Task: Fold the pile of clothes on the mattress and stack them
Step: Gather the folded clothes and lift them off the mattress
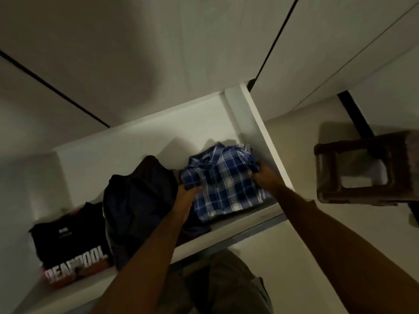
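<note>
Plaid shirt [224, 180] folded, on white shelf [249, 215]; left hand [188, 191] and right hand [264, 175] grip opposite edges. Dark garment [138, 207] just beside, apparently bunched.

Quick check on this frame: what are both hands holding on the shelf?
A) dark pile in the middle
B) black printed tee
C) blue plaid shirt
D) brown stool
C: the left hand and right hand each grip a side of the folded blue plaid shirt at the right end of the shelf.
</note>
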The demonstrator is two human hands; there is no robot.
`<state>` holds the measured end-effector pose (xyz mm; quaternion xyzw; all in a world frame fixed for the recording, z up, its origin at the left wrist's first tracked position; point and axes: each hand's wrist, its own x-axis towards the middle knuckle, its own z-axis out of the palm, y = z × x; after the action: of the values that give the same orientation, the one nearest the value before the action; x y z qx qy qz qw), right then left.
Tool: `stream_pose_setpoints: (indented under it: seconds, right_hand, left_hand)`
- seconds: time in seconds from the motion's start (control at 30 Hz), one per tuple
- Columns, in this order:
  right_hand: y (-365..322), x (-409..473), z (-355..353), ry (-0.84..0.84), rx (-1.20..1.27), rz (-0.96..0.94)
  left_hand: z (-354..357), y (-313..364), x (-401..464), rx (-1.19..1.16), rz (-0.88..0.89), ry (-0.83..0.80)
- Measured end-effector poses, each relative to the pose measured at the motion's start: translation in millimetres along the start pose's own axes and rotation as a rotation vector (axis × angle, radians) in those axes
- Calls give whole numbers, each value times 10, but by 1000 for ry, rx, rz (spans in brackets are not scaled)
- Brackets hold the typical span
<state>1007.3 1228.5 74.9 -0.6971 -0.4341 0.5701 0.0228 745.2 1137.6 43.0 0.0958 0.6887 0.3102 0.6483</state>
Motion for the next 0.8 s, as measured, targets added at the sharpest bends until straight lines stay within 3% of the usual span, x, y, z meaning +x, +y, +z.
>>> stream_pose_setpoints:
  seconds: [0.13,0.2,0.27,0.37,0.47,0.6,0.8]
  right_hand:
    - [78,-142,100,88,-296,-102]
    - [10,-391,286,132,-463,-258]
    - [-23,-629,514,49,-508,-378]
    - [35,-927,1049,-81,-637,-554]
    - [83,-1173,1657,-76,-842,-741]
    - [121,-1297,2225,-9,-1041,-870]
    - [202,-1347,2487,83,-1123,-881]
  left_hand:
    - [-83,74,-517,253,196,-72]
    - [-260,-18,-657,531,354,-88]
    - [-493,-184,-743,832,503,-84]
    - [-872,-365,-1013,1192,622,27]
    - [-1315,-631,-1191,1499,617,215]
    - [-1735,-1017,-1298,1559,562,287]
    - [-1831,-1160,-1351,1497,579,335]
